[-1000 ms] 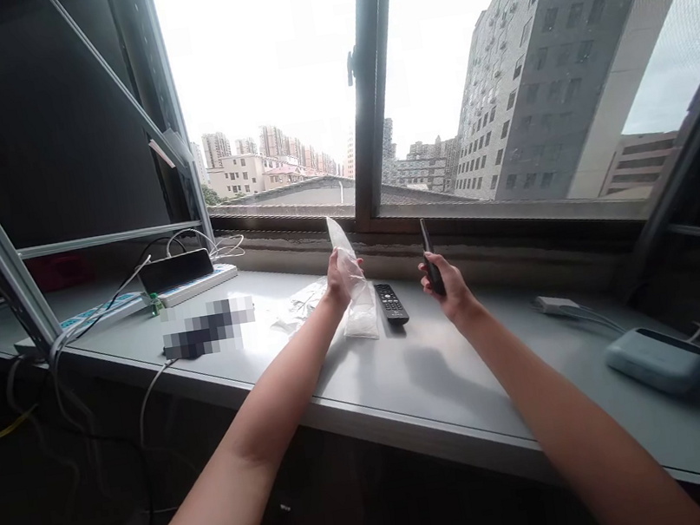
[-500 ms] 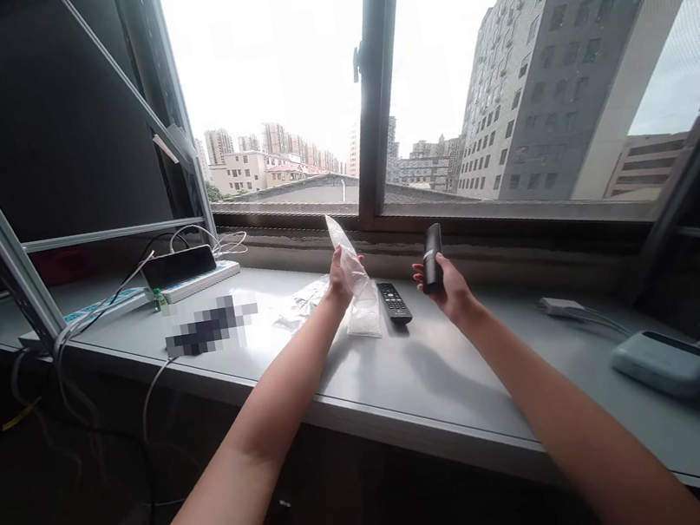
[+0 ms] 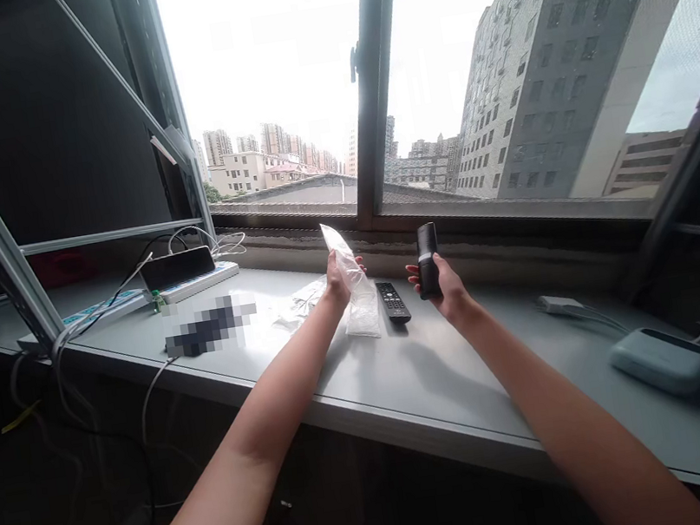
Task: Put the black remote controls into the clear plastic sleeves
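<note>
My left hand (image 3: 337, 280) is closed on a clear plastic bag (image 3: 342, 255), which stands up tilted above the desk. Another clear plastic bag (image 3: 363, 317) lies flat just below that hand. In my right hand (image 3: 449, 284) is a long black remote control (image 3: 428, 258), raised nearly upright with a pale band across it; no buttons show on the side facing me. Between my hands a second black remote control (image 3: 394, 301) rests on the desk, its buttons facing up. Crumpled clear wrapping (image 3: 300, 303) lies left of my left hand, bright with glare.
On the grey desk (image 3: 372, 408), power strips (image 3: 198, 278) with cables, a phone (image 3: 178, 269) and a small green bottle (image 3: 157, 301) stand left, near a blurred-out dark object (image 3: 202, 330). A pale blue device (image 3: 663, 358) and white adapter (image 3: 559, 304) lie right. A window (image 3: 278, 89) stands behind.
The remote control in my right hand has turned slightly and shifted a little left. The bag in my left hand has dipped slightly and leans more to the left. Both grips stay the same.
</note>
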A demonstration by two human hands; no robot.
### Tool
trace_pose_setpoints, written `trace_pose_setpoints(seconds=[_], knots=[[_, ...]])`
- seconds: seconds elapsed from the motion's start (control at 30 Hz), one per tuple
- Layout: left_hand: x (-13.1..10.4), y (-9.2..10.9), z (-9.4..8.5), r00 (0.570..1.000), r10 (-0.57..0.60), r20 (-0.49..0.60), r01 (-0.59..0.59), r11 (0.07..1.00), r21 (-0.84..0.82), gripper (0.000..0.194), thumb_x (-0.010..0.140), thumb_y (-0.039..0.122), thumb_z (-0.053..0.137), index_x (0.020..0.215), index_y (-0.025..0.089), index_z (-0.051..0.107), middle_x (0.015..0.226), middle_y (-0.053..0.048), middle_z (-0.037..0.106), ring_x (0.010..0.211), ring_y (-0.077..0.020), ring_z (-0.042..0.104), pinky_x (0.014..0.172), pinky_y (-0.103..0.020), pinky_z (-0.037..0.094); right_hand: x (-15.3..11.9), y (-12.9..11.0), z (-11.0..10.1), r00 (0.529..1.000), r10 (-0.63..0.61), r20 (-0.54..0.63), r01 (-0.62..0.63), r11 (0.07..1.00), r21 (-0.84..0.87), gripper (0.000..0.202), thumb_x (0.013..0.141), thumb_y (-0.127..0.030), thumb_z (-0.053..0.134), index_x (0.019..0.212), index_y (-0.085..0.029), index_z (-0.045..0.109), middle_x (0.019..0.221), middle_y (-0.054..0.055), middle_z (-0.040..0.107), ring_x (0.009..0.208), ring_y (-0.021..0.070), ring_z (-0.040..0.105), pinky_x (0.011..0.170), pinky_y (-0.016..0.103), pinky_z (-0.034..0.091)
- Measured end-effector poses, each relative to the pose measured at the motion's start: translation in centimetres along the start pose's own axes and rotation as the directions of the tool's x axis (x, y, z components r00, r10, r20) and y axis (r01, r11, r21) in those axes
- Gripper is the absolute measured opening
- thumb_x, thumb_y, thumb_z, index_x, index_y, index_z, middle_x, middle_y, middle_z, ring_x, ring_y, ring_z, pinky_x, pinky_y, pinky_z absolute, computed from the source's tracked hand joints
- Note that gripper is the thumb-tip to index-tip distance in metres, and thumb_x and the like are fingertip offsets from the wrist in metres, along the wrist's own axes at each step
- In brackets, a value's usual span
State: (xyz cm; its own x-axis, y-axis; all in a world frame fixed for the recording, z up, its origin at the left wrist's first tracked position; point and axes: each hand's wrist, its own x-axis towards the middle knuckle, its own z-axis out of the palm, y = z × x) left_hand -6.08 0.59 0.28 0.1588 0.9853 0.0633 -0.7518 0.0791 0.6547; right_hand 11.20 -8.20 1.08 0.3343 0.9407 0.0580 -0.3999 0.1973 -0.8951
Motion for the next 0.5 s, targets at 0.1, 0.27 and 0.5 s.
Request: trace_pose_setpoints(seconds=[0.1,0.27,0.5], knots=[[0.3,0.2,-0.2,1.0,0.005,-0.014,-0.005,1.0,-0.007,0.049,0.102,0.049,0.033,0.124,0.012,0.056,0.072,-0.004,0.066,0.054,-0.0154,0.06,0.058,-0.025,0.05,0.1,0.0,-0.2,0.999,-0.033,0.026,0.034,0.998,-0.047,0.024,0.1,-0.037,0.042,0.088,-0.022,0.056,0.075,0.001,0.073,0.054,0.0114,0.061,0.045,0.02,0.047],[1.3,1.3,-1.1,0.996,0.017,-0.093,-0.031,0.988,-0.15,0.05,0.101,0.055,0.032,0.116,0.016,0.06,0.078,-0.006,0.067,0.061,-0.0163,0.062,0.059,-0.025,0.051,-0.7,-0.1,0.0,0.984,-0.064,0.168,0.101,0.97,-0.22,0.016,0.093,-0.036,0.054,0.088,-0.022,0.06,0.077,0.0,0.072,0.053,0.0099,0.057,0.046,0.019,0.044],[1.9,2.2,-2.9,0.982,0.037,-0.184,-0.083,0.965,-0.248,0.059,0.097,0.066,0.027,0.115,0.022,0.062,0.088,-0.009,0.07,0.066,-0.0204,0.065,0.055,-0.029,0.051,-1.8,-0.7,0.6,0.879,-0.043,0.475,0.294,0.833,-0.469,0.039,0.071,-0.027,0.08,0.109,-0.023,0.071,0.071,-0.004,0.066,0.058,0.01,0.057,0.053,0.019,0.044]])
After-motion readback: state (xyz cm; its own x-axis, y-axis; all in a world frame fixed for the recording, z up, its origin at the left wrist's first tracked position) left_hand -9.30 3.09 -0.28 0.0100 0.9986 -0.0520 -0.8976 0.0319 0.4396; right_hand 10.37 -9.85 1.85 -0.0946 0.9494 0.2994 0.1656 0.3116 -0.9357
